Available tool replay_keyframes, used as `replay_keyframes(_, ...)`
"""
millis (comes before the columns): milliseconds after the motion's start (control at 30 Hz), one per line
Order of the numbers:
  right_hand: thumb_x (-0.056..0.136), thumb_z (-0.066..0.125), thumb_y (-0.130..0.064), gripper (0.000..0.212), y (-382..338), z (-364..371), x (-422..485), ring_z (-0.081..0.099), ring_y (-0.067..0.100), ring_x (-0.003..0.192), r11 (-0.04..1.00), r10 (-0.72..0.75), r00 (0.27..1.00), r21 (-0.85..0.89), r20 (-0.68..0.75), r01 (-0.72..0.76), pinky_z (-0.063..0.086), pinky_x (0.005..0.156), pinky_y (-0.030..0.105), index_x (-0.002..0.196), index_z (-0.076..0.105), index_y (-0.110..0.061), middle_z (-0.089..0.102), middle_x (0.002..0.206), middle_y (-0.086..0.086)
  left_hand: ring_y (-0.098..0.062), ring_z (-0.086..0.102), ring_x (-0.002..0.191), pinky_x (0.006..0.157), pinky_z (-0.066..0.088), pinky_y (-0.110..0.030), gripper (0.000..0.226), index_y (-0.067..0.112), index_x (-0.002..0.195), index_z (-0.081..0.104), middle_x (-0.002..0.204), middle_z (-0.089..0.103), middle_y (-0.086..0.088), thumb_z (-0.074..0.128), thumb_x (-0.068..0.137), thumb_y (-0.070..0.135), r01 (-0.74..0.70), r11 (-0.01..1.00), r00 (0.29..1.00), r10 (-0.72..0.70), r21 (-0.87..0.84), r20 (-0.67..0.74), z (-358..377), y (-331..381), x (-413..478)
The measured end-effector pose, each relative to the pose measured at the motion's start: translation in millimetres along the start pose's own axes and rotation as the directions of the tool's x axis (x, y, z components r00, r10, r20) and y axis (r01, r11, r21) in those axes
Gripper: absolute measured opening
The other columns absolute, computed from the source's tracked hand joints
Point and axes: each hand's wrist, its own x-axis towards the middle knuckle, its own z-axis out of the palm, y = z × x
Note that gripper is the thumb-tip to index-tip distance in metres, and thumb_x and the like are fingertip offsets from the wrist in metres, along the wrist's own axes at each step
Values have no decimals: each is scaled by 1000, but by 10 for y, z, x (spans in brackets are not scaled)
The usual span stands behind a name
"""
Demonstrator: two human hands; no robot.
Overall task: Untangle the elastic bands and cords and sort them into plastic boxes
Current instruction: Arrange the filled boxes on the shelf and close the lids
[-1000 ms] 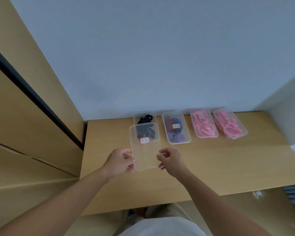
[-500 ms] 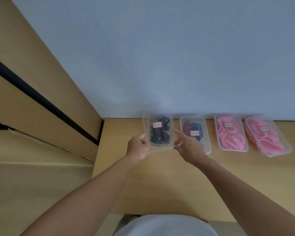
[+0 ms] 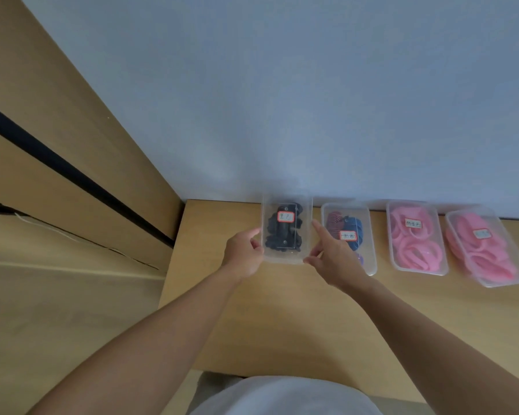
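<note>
A clear plastic lid with a red-framed label lies over the leftmost box, which holds black elastic bands. My left hand pinches the lid's left edge between thumb and curled fingers. My right hand touches the right edge with a straight index finger, and its thumb is at the front right corner. To the right stand a lidded box of blue and striped bands and two lidded boxes of pink bands.
The boxes stand in a row at the back of a wooden table, against a pale blue wall. A wooden panel wall with a dark gap rises at the left. The table's left edge runs near my left hand.
Both hands carried the lid away from me and set it over the box of black bands. The camera moved closer, and my right index finger straightened along the lid's edge.
</note>
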Motion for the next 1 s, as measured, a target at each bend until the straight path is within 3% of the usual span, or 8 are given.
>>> replay_keyframes(133, 89, 76, -24, 96, -38, -4, 2, 68, 9, 82, 1000, 10, 1000, -15, -11, -10, 60, 78, 41, 161, 13, -32, 71, 86, -14, -23, 70, 92, 86, 62, -42, 58, 23, 149, 51, 93, 64, 4, 59, 97, 0, 0, 1000, 1000, 0, -30, -12, 12, -55, 37)
replay_keyframes(400, 89, 77, -26, 97, -107, -58, 31, 69, 13, 87, 999, 51, 999, -18, 9, -51, 59, 82, 46, 161, 13, -31, 73, 88, -12, -24, 70, 89, 86, 61, -43, 54, 26, 147, 55, 89, 64, 5, 59, 97, 4, -20, 1000, 1000, 20, -22, -2, -22, -54, 152)
replay_keyframes(567, 88, 77, -24, 93, -92, -101, 100, 68, 9, 88, 997, 77, 997, 9, 32, -77, 59, 82, 44, 160, 19, -28, 74, 86, -15, -19, 68, 83, 79, 62, -34, 57, 30, 149, 50, 89, 65, 2, 59, 99, 5, -9, 1000, 1000, 9, 1, 14, -14, -58, 172)
replay_keyframes(633, 88, 77, -22, 89, -98, -114, 130, 67, 10, 88, 997, 77, 996, -8, 51, -77, 59, 81, 41, 160, 23, -26, 75, 90, -13, -21, 69, 86, 78, 63, -36, 57, 30, 150, 49, 92, 65, 1, 59, 99, 5, 4, 1000, 1000, -4, -15, 9, -3, -64, 171)
replay_keyframes(800, 85, 80, -18, 96, -131, -140, 205, 67, 11, 83, 997, 81, 993, -12, 89, -80, 60, 79, 39, 161, 21, -25, 75, 93, -8, -19, 70, 81, 70, 64, -31, 59, 23, 151, 47, 93, 62, -5, 59, 99, -1, 94, 977, 996, -91, -193, 24, 52, -95, 163)
replay_keyframes(933, 82, 84, -15, 102, -129, -141, 258, 68, 10, 71, 989, 142, 977, 25, 156, -147, 62, 71, 36, 161, 20, -24, 73, 87, -5, -16, 71, 71, 76, 65, -34, 59, 19, 152, 45, 83, 65, -9, 61, 99, -2, 123, 965, 992, -112, -230, 62, 41, -133, 167)
replay_keyframes(1000, 80, 85, -15, 99, -125, -149, 253, 71, 13, 63, 980, 187, 954, 21, 234, -198, 61, 60, 31, 159, 26, -22, 74, 86, -2, -16, 74, 68, 82, 64, -39, 59, 20, 152, 45, 80, 68, -7, 60, 99, -1, 130, 969, 989, -112, -210, 95, 24, -179, 142)
